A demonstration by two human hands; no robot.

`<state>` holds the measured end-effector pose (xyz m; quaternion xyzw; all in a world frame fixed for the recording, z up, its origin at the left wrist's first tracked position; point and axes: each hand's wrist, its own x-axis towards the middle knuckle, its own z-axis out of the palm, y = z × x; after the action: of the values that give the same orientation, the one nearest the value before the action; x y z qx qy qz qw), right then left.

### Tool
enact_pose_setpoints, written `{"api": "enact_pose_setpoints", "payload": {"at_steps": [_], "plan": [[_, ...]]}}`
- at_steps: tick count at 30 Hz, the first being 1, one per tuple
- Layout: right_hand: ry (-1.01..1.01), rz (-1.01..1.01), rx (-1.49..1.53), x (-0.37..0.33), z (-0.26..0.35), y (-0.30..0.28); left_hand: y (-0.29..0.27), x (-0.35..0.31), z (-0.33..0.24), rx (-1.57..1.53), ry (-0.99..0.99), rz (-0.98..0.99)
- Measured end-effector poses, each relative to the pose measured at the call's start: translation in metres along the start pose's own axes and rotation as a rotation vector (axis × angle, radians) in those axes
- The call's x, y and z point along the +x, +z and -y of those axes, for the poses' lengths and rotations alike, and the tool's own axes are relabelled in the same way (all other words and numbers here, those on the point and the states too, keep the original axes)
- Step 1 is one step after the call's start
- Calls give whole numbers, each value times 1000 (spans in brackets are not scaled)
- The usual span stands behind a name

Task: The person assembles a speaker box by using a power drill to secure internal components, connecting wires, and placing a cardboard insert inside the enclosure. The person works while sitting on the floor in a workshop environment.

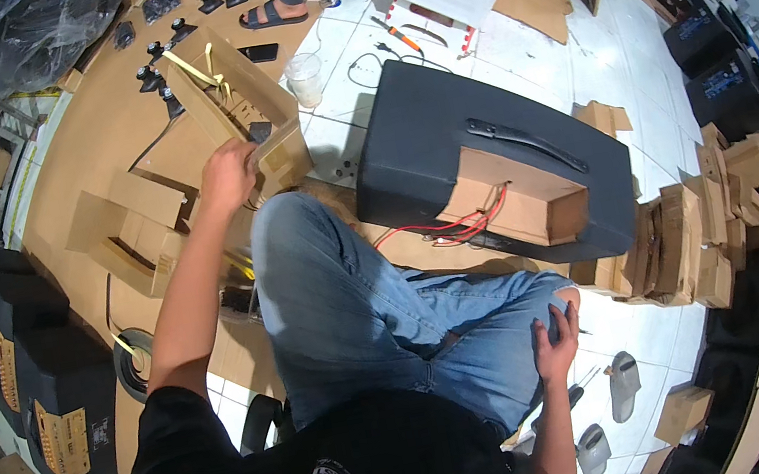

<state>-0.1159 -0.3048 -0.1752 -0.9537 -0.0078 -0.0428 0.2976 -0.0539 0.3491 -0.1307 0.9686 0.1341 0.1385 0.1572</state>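
Note:
My left hand (229,175) is at the near end of a long open cardboard box (281,107), its fingers closed on the end flap; part of the fingertips is hidden. Pale yellow strips (213,68) and small dark parts lie inside that box. My right hand (556,343) rests on my right knee, fingers apart and holding nothing. In front of me a large black speaker cabinet (409,115) lies on its side, with a black strap handle (526,145) on top. Red wires (473,220) come out of its bare brown recess (520,197).
A smaller open carton (130,235) stands left of my knee. Beyond are small black parts (154,50), a phone (259,53), a plastic cup (305,77) and an orange-handled tool (400,35). Black cabinets (62,394) line the left; stacked cardboard (676,246) is right. Another person's foot (274,15) shows.

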Motion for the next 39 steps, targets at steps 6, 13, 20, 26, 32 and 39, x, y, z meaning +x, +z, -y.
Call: {"api": "enact_pose_setpoints", "payload": {"at_steps": [6,13,20,26,32,39], "plan": [[-13,3,29,6,6,10,-35,-93,11,-80,58,-74],[-15,65,-70,20,17,11,-52,-78,12,-274,-76,-46],[22,80,-70,27,7,18,-49,47,80,241,212,486],[56,110,-73,33,-2,23,-76,76,77,282,58,845],[-23,140,-84,37,-26,23,-14,48,66,567,214,1132],[-26,197,-142,54,-17,28,61,41,89,551,62,1223]]}}
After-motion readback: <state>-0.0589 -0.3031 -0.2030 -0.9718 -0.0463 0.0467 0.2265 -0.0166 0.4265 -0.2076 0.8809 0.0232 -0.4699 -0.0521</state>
